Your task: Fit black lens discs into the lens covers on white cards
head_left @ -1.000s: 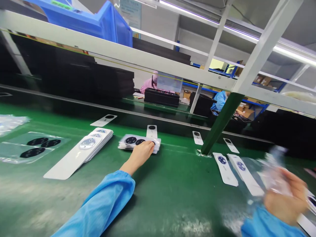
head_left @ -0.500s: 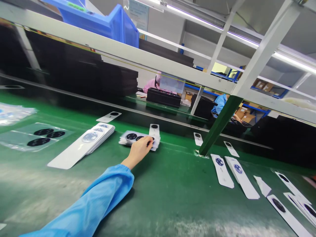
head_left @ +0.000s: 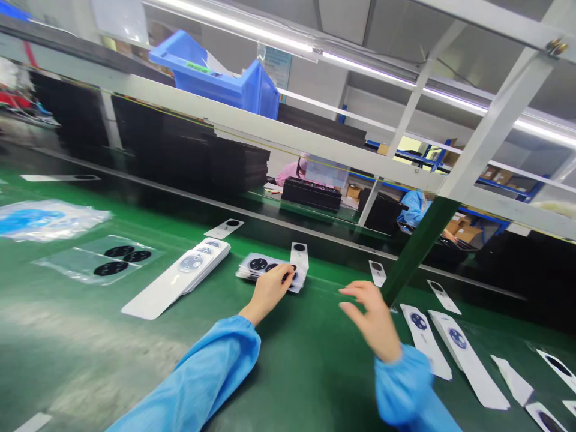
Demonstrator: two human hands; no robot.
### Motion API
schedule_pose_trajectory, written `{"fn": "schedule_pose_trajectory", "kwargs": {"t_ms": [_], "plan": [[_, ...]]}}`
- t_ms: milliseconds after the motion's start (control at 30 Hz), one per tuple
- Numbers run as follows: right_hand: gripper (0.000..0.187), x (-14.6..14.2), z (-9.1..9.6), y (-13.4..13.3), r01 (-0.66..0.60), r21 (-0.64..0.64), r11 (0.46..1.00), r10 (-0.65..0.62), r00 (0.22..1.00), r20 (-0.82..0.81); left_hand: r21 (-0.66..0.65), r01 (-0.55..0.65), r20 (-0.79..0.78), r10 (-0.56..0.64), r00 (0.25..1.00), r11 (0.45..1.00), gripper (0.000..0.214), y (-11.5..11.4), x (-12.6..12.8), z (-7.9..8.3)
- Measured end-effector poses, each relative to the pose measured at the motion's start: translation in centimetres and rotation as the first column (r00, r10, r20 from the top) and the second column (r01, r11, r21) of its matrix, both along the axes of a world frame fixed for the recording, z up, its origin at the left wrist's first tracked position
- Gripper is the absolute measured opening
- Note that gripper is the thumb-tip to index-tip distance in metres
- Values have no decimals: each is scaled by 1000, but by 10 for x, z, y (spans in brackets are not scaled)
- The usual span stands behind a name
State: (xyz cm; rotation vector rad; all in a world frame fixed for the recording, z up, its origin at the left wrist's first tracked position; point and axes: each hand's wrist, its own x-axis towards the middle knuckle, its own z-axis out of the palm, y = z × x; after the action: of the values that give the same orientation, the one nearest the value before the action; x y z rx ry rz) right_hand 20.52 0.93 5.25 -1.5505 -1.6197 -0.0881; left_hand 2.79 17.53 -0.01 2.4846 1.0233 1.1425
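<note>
My left hand (head_left: 270,288) is at the right end of a stack of clear-film sheets with round black pieces (head_left: 258,264). Its thumb and fingers are pinched together at the last round piece; what lies between the fingertips is hidden. Just behind that stack lies a small white card with a black circle (head_left: 299,255). My right hand (head_left: 371,318) is in the air to the right of the stack, slightly blurred, thumb and fingers apart, nothing between them. To the left is a pile of long white strips with grey round pieces (head_left: 175,279).
A clear bag with black discs (head_left: 123,259) and a heap of plastic film (head_left: 49,219) lie left. On the right are a green post (head_left: 420,249) and several white strips (head_left: 468,360). A shelf beam (head_left: 315,147) crosses above. Two people sit beyond.
My right hand has come into view from the lower right, open. My left hand stays at the stack. The view has shifted, so everything sits lower and mostly farther right.
</note>
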Motion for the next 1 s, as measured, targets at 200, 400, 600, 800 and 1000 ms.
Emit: {"fn": "schedule_pose_trajectory", "kwargs": {"t_ms": [200,400,600,800,1000], "plan": [[13,-42,-21,91,-41,-32,999,39,997,-62,5,7,31,-7,1000,1000,21,1,0,-3],[14,-44,-35,105,-39,-38,999,34,992,-124,7,8,48,-9,999,1000,20,1,0,-4],[12,-44,-35,108,-61,-48,997,53,987,-149,6,8,44,-8,999,1000,19,0,0,-4],[9,-43,-44,120,-33,-87,996,14,978,-206,31,4,33,-5,999,999,20,0,0,-7],[22,-39,-59,135,-1,-219,976,-58,962,-265,71,-7,24,5,1000,997,19,-3,3,-13]]}}
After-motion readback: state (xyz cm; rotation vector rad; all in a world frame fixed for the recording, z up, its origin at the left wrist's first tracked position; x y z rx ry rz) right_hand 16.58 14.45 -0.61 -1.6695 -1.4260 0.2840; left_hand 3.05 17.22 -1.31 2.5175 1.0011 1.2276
